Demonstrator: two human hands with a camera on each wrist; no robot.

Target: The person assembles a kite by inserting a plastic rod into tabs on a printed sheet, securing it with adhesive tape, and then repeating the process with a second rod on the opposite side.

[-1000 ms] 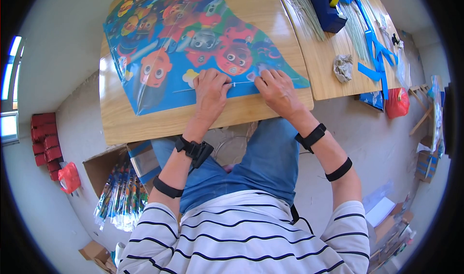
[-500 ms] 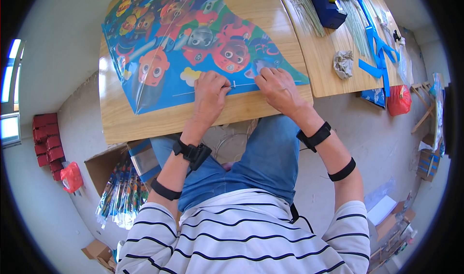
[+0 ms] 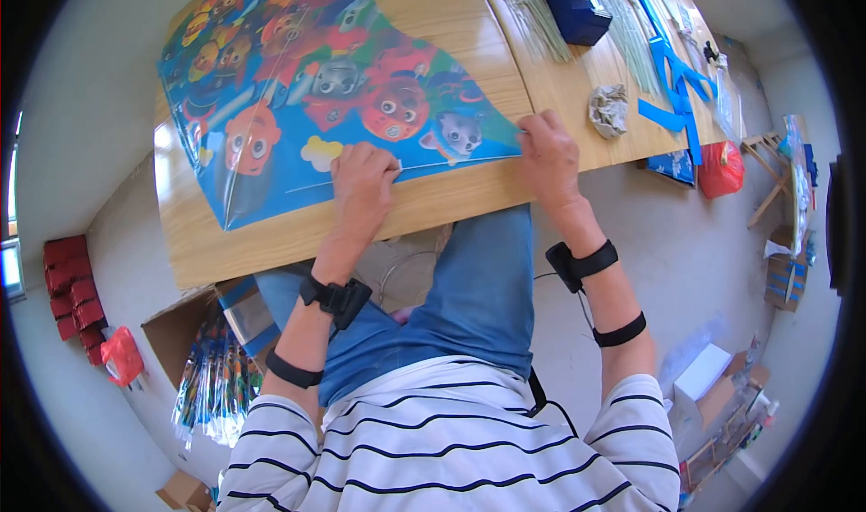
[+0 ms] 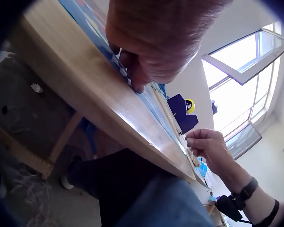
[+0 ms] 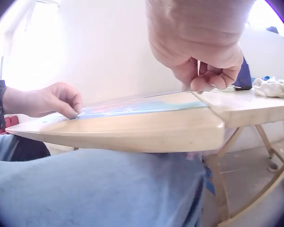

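A glossy blue printed sheet (image 3: 293, 165) with cartoon faces lies creased on the wooden table (image 3: 433, 201). The left hand (image 3: 363, 192) pinches a small white piece (image 3: 399, 165) near its edge; the right hand (image 3: 552, 162) pinches a thin strand (image 3: 469, 163), its end hidden. A cardboard box (image 3: 167, 336) holds shiny printed packs (image 3: 216, 377), partly cut off by a sleeve (image 3: 271, 431).

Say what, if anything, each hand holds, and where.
The right hand pinches something at the right corner of the printed sheet, the left hand something at its near edge; sheet or thin line, I cannot tell.
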